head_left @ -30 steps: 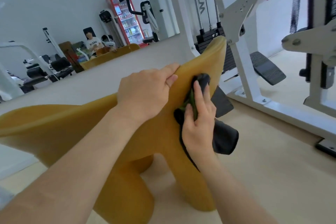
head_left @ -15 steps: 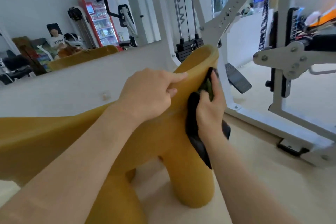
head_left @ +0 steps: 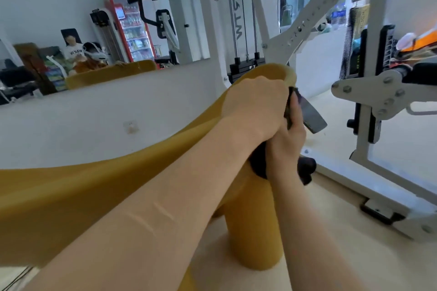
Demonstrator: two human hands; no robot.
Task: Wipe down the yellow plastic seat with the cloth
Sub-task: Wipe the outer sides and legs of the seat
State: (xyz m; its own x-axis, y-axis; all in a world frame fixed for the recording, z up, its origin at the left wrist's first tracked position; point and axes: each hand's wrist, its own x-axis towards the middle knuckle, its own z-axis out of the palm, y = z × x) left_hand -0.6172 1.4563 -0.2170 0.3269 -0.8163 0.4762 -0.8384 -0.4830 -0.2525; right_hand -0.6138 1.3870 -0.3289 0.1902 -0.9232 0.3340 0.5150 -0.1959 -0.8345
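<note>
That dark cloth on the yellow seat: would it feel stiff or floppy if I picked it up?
Probably floppy: the cloth bunches under the right hand, and a loose end droops past the wrist. It is likely light too, since one hand manages it.

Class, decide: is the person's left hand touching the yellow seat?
Touching. The head view shows the left hand gripping the yellow seat at its raised end, fingers curled over its edge.
</note>
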